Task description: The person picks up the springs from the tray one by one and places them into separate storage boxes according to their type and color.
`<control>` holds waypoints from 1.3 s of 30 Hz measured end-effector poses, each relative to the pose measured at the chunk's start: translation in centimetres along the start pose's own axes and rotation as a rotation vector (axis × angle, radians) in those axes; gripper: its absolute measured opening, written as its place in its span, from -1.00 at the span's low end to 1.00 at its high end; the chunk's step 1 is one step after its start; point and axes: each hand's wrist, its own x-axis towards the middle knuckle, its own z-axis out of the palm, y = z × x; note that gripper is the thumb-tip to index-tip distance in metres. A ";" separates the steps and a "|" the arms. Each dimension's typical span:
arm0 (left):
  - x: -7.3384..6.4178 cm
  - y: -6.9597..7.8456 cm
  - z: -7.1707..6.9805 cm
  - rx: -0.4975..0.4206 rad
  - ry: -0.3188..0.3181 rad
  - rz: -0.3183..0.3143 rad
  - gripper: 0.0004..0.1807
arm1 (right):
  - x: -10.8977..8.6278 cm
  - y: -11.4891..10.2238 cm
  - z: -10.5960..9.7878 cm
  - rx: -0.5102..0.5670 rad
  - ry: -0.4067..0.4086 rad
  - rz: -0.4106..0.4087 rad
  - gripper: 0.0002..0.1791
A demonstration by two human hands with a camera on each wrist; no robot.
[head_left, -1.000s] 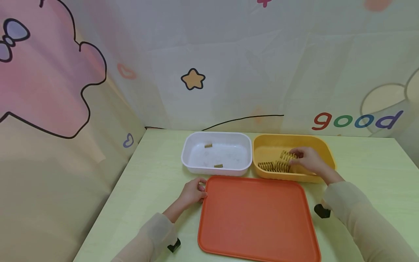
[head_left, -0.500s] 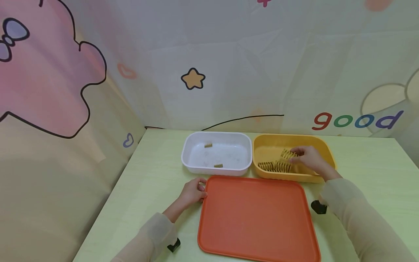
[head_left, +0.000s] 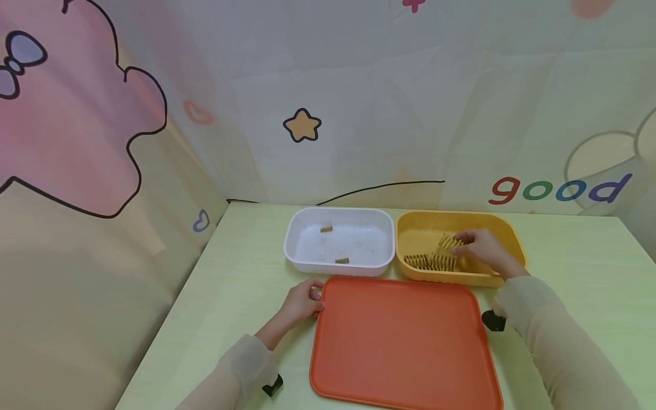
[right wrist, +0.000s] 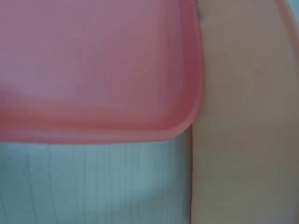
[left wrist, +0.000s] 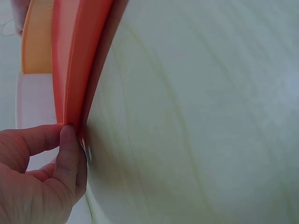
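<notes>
My left hand [head_left: 299,300] is at the left edge of an orange-red tray [head_left: 400,341]. In the left wrist view its thumb and fingers [left wrist: 69,149] pinch the tray's rim. Inside the yellow bin [head_left: 410,225], at its right side, my right hand [head_left: 482,249] pinches a brass-coloured coil spring [head_left: 448,242]. Below that spring, more coil springs [head_left: 427,262] lie side by side along the bin's front wall. The right wrist view takes in the tray's corner and the yellow bin's side, with the right hand out of sight.
A white bin [head_left: 340,267] stands left of the yellow one and holds two small springs, one toward the back [head_left: 326,228] and one near the front [head_left: 341,260]. Both bins sit behind the tray on a pale green table [head_left: 246,250]. A printed cloth [head_left: 359,114] hangs behind.
My right forearm and sleeve have shifted slightly to the left, while the right fingers stay at the spring in the yellow bin. The left hand and tray have kept their places.
</notes>
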 end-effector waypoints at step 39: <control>-0.3 0.1 0.0 -0.001 0.011 0.005 -0.60 | 0.7 1.9 0.0 0.056 -0.052 -0.013 -0.35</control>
